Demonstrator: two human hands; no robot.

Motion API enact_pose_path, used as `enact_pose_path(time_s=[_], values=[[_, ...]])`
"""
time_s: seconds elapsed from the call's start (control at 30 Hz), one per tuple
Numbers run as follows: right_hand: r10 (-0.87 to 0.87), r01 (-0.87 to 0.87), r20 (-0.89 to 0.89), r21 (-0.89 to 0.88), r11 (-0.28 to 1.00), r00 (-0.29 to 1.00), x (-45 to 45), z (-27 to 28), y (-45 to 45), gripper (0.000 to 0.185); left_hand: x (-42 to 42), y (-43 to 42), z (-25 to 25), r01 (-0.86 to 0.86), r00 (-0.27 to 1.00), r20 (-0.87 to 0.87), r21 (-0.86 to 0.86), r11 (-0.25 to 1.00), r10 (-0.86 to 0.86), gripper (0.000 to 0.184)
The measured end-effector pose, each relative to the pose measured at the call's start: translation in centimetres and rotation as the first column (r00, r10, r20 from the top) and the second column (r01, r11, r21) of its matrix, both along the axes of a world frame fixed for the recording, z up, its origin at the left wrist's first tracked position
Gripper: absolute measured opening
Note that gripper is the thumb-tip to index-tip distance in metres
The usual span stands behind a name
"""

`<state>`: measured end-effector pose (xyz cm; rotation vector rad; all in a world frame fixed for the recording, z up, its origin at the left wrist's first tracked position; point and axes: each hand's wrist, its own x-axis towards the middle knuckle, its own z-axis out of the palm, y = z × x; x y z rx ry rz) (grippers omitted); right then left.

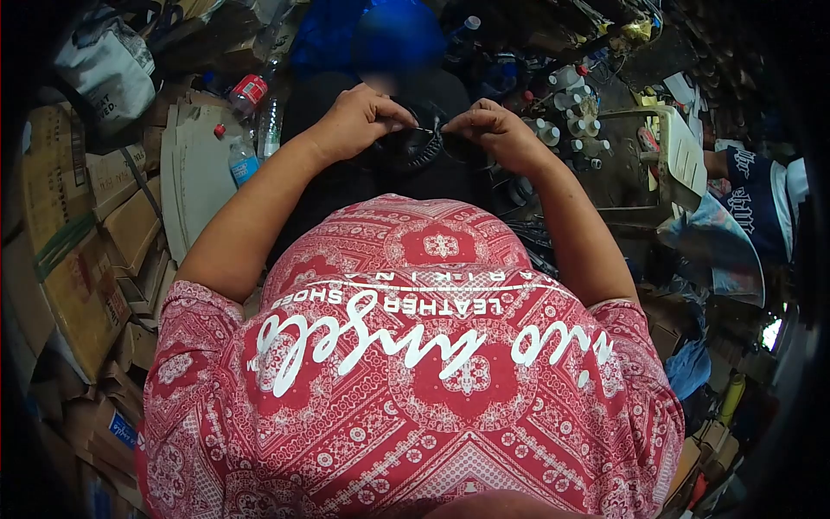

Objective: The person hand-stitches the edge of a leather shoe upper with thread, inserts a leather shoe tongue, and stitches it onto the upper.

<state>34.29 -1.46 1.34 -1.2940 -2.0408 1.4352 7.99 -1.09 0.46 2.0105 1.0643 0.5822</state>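
My left hand (367,119) is closed in a pinch above my dark lap. A thin, pale, shiny sliver (423,129) runs from its fingertips, too small to tell if it is a needle or a thread. Opposite it, my right hand (494,128) pinches with thumb and forefinger at the upper edge of a black piece (425,154). Along its curved rim this piece looks ribbed or stitched. Its lower part blends into the dark clothing, so its full shape is hidden.
White-capped bottles (571,121) crowd the right side, beside a pale chair (683,156). At left lie a red-labelled bottle (248,92), a blue-labelled bottle (243,162) and stacked cardboard (73,251). Something blue (389,35) is straight ahead.
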Motion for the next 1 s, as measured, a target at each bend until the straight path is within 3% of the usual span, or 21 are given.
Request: enact_pose_path(time_s=[0.13, 0.3, 0.47, 0.53, 0.57, 0.63, 0.73, 1.0], values=[[0.019, -0.021, -0.017, -0.089, 0.996, 1.000, 0.4, 0.1, 0.2, 0.032, 0.3, 0.2, -0.2, 0.039, 0.999, 0.010, 0.018, 0.999, -0.039, 0.019], [0.039, -0.046, -0.049, -0.155, 0.987, 0.998, 0.4, -0.2, 0.7, 0.030, 0.7, 1.3, -1.0, 0.099, 0.990, 0.111, -0.136, 0.986, -0.084, 0.019], [0.103, -0.106, -0.028, -0.152, 0.983, 0.994, 0.3, -0.1, 1.5, 0.028, 1.2, 2.6, -1.2, 0.182, 0.982, 0.059, -0.085, 0.980, -0.177, 0.020], [0.108, -0.111, -0.025, -0.153, 0.982, 0.994, 0.3, -0.5, 1.5, 0.027, 1.2, 2.6, -0.9, 0.161, 0.985, 0.090, -0.212, 0.964, -0.145, 0.020], [0.108, -0.110, -0.024, -0.148, 0.983, 0.994, 0.4, -0.6, 1.2, 0.027, 1.1, 2.3, -1.0, 0.162, 0.985, 0.090, -0.207, 0.965, -0.146, 0.020], [0.069, -0.075, -0.053, -0.114, 0.991, 0.996, 0.5, -0.8, 0.5, 0.028, 0.5, 1.3, -1.1, 0.137, 0.989, 0.062, -0.016, 0.990, -0.136, 0.021], [0.019, -0.028, -0.078, -0.113, 0.993, 0.997, 0.5, -1.0, 0.0, 0.029, 0.1, 0.7, -0.9, 0.114, 0.993, 0.004, 0.027, 0.993, -0.114, 0.022], [0.046, -0.054, -0.068, -0.126, 0.991, 0.997, 0.7, -1.0, 0.3, 0.030, 0.2, 1.2, -0.4, 0.133, 0.991, 0.006, -0.099, 0.986, -0.133, 0.024]])
